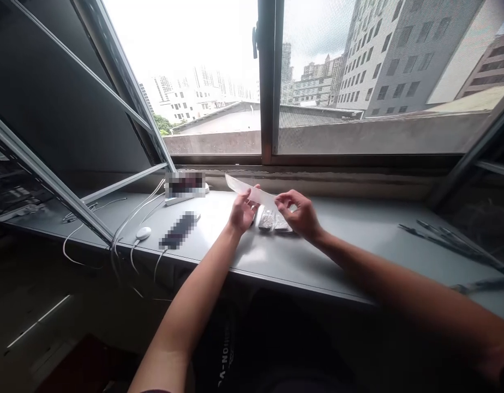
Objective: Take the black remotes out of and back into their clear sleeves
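Both my hands hold a long, thin translucent strip (pixel 249 190) above a grey window-side table (pixel 350 240). My left hand (pixel 243 210) pinches the strip near its middle, fingers closed on it. My right hand (pixel 300 214) pinches its right end. The strip's free end slants up and to the left. Directly under my hands, two small clear packets (pixel 274 220) with pale contents lie side by side on the table.
At the table's left lie white cables (pixel 129 221), a small white round device (pixel 143 233), a dark blurred object (pixel 179 230) and a blurred box (pixel 185 184) on a white strip. Thin dark rods (pixel 448 240) lie at the right. A metal frame (pixel 51 180) slants across the left.
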The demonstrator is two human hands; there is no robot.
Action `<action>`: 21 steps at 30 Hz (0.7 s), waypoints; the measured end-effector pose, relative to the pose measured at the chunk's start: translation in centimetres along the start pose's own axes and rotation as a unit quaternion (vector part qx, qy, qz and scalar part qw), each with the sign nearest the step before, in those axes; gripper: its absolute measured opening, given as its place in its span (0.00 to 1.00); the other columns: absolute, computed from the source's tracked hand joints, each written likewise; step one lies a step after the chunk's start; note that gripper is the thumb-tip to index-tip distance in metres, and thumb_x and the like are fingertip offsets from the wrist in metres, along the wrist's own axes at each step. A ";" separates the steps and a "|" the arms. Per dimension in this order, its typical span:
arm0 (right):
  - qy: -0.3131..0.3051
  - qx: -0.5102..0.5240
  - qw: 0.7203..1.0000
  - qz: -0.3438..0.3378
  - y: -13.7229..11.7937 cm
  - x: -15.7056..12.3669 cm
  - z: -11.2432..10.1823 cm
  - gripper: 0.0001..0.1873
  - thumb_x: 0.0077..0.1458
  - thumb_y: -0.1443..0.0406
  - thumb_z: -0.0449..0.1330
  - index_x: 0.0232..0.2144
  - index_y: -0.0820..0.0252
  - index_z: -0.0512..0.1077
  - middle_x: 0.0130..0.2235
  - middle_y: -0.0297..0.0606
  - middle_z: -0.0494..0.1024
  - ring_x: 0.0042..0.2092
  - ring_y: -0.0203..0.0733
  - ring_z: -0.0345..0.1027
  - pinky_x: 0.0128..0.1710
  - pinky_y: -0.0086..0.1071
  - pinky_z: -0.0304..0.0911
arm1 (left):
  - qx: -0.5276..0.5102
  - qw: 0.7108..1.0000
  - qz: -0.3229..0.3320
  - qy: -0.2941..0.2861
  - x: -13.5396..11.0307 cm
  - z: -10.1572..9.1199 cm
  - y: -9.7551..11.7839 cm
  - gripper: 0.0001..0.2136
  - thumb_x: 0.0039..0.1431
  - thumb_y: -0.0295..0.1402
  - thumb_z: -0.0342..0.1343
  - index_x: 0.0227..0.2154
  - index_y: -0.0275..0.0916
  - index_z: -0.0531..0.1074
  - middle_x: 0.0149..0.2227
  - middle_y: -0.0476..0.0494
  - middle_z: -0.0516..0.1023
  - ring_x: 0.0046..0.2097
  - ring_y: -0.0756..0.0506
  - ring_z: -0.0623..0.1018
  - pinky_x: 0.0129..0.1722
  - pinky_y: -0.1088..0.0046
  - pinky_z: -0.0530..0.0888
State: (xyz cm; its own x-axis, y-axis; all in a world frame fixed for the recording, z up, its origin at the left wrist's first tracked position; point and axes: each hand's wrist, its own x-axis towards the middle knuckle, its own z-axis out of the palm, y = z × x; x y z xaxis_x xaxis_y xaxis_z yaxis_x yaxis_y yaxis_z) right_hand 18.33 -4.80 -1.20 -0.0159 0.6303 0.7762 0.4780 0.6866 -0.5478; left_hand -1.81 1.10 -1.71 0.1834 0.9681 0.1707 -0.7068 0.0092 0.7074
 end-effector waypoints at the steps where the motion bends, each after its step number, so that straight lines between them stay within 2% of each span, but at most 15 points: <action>1: -0.007 -0.042 0.996 -0.074 0.2 -0.2 -0.5 0.08 0.70 0.60 0.64 0.43 0.54 0.83 0.40 0.42 0.82 0.42 0.50 0.76 0.46 0.46 0.74 | 0.008 1.000 -0.014 -0.018 -0.3 0.1 0.0 0.09 0.69 0.35 0.65 0.48 0.41 0.81 0.64 0.38 0.80 0.64 0.39 0.79 0.65 0.60 0.75; 2: -0.024 -0.078 0.987 -0.141 0.4 -0.4 -1.0 0.07 0.70 0.62 0.64 0.45 0.52 0.84 0.41 0.43 0.82 0.45 0.52 0.75 0.48 0.48 0.74 | 0.016 0.998 -0.029 -0.045 -0.7 0.3 0.0 0.09 0.69 0.37 0.65 0.49 0.41 0.81 0.64 0.38 0.80 0.63 0.39 0.79 0.65 0.59 0.75; 4: -0.042 -0.130 0.965 -0.223 0.6 -0.8 -1.7 0.10 0.70 0.65 0.64 0.49 0.48 0.84 0.43 0.43 0.81 0.49 0.54 0.74 0.51 0.50 0.73 | 0.032 0.992 -0.061 -0.105 -1.3 0.6 -0.2 0.12 0.69 0.39 0.66 0.51 0.41 0.81 0.65 0.36 0.79 0.62 0.38 0.81 0.66 0.56 0.74; 7: -0.059 -0.171 0.947 -0.267 0.6 -1.3 -2.0 0.18 0.71 0.67 0.64 0.58 0.43 0.81 0.48 0.44 0.80 0.55 0.58 0.72 0.54 0.53 0.72 | 0.069 0.980 -0.116 -0.148 -1.8 0.8 -0.4 0.13 0.67 0.35 0.67 0.50 0.35 0.82 0.56 0.33 0.84 0.57 0.37 0.83 0.67 0.53 0.73; 10: -0.063 -0.180 0.945 -0.266 0.3 -1.6 -1.4 0.25 0.72 0.66 0.62 0.68 0.43 0.73 0.55 0.47 0.78 0.60 0.61 0.70 0.59 0.57 0.71 | 0.104 0.979 -0.112 -0.135 -1.8 0.5 -0.2 0.09 0.65 0.30 0.68 0.46 0.32 0.84 0.50 0.32 0.86 0.54 0.37 0.85 0.65 0.56 0.76; 14: -0.037 -0.165 0.958 -0.231 -0.1 -1.8 -0.6 0.31 0.73 0.62 0.61 0.75 0.50 0.63 0.62 0.53 0.73 0.66 0.64 0.66 0.65 0.62 0.68 | 0.130 0.986 -0.039 -0.094 -1.2 -0.2 0.6 0.12 0.67 0.33 0.67 0.50 0.33 0.85 0.55 0.32 0.85 0.56 0.38 0.85 0.63 0.62 0.78; 17: -0.031 -0.160 0.964 -0.208 -0.1 -1.9 -0.5 0.30 0.74 0.62 0.59 0.74 0.54 0.63 0.64 0.53 0.73 0.68 0.64 0.64 0.67 0.63 0.66 | 0.132 0.990 -0.012 -0.058 -0.9 -0.5 0.9 0.12 0.68 0.35 0.66 0.49 0.34 0.85 0.55 0.32 0.86 0.56 0.38 0.86 0.65 0.60 0.78; 21: -0.066 -0.156 0.965 -0.201 0.1 -1.9 -0.4 0.26 0.74 0.63 0.57 0.71 0.53 0.66 0.65 0.50 0.75 0.71 0.63 0.62 0.69 0.63 0.65 | 0.121 0.992 -0.020 -0.034 -0.9 -0.4 0.9 0.10 0.67 0.33 0.68 0.46 0.32 0.85 0.51 0.31 0.87 0.54 0.38 0.87 0.65 0.57 0.78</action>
State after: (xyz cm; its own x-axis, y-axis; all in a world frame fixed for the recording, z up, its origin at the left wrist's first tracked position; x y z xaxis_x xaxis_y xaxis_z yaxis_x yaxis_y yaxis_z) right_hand 18.74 -6.04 -2.59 -0.3571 0.3912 0.8482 0.6503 0.7560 -0.0749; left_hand -2.92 0.36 -1.51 0.2594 0.9489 0.1799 -0.5147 -0.0218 0.8571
